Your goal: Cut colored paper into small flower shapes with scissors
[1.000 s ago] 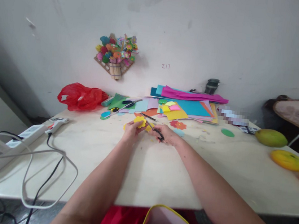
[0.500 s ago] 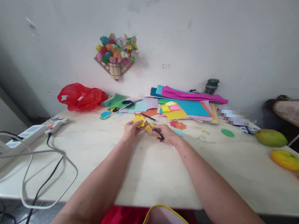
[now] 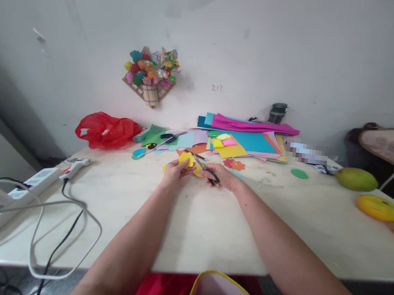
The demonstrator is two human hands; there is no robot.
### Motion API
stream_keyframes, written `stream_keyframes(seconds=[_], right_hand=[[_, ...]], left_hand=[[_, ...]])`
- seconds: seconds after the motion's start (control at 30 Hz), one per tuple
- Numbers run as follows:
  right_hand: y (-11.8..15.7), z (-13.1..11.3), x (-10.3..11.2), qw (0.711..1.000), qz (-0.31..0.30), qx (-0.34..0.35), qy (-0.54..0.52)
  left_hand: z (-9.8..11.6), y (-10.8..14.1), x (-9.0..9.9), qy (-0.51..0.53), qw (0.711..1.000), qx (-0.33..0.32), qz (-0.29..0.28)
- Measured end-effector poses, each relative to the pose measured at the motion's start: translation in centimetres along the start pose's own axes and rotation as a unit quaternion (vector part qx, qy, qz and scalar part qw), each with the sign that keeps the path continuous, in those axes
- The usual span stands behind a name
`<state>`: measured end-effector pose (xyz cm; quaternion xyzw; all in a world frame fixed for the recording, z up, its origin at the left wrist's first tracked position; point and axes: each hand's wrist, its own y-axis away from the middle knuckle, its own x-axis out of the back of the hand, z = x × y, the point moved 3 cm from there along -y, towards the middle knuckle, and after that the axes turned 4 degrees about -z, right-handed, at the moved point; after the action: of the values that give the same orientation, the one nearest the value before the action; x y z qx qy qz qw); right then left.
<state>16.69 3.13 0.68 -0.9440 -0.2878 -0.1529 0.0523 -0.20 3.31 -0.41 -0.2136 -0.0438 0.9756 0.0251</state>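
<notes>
My left hand (image 3: 175,172) pinches a yellow paper flower (image 3: 185,158) with a scalloped edge. My right hand (image 3: 222,175) is closed round the dark handles of a pair of scissors (image 3: 214,177), whose blades point left to the flower's edge. More yellow paper (image 3: 198,169) lies beneath the blades, between the hands. Just beyond sits a dark pen (image 3: 199,156). Red and orange paper flowers (image 3: 234,164) lie right of the pen, with a light blue paper piece (image 3: 237,173) near my right hand.
Coloured sheets (image 3: 254,145) are stacked at the back, with a second pair of scissors (image 3: 169,137) left of them. A red plastic bag (image 3: 107,129) stands at the back left. A power strip (image 3: 18,197) with loose cables lies left; mangoes (image 3: 356,179) lie right.
The yellow flower has turned slightly in my left hand. My right hand and the scissors have shifted a little to the right.
</notes>
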Motion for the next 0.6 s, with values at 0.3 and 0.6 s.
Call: stream_keyframes(seconds=[0.3, 0.6], right_hand=[[0.04, 0.40, 0.80, 1.000, 0.009, 0.003, -0.017], [-0.05, 0.55, 1.02, 1.000, 0.002, -0.007, -0.027]], left_hand=[[-0.22, 0.07, -0.39, -0.007, 0.998, 0.020, -0.066], [-0.28, 0.11, -0.37, -0.015, 0.996, 0.032, -0.077]])
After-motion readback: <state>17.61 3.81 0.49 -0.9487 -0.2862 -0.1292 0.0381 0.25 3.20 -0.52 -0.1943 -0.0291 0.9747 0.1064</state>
